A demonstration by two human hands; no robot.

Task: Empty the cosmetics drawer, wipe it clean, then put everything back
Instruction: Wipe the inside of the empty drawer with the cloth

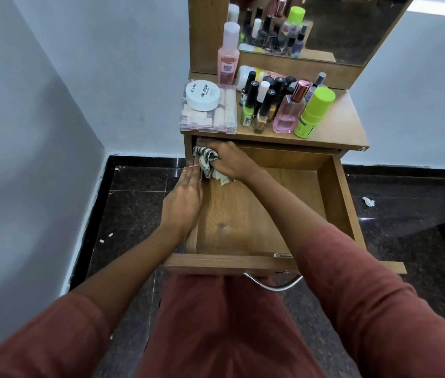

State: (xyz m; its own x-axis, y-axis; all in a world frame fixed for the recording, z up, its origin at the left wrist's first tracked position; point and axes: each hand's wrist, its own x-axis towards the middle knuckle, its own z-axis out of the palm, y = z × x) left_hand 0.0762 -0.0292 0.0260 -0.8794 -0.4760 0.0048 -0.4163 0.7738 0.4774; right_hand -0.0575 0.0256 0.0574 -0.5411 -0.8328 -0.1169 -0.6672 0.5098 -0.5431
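wooden drawer (335, 203) pulled right out under the counter (344, 124), bare boards showing inside. right hand (229, 162) is up in the far left corner, fingers curled tight round a green-and-white striped cloth (207, 159), pressing it into that corner, a loose tail hanging down onto the drawer bottom. left hand (181, 203) lies along the drawer's left wall, fingers straight and together, holding nothing. up on the counter, the cosmetics: a clear box (207, 124) at the left edge with a white jar (202, 95) sitting on its lid, a tall pink bottle (227, 61) behind it, a cluster of nail polish bottles (259, 105) in the middle, then a perfume bottle (288, 113) and a lime-capped bottle (314, 113) on the right. mirror (352, 28) stands behind them.
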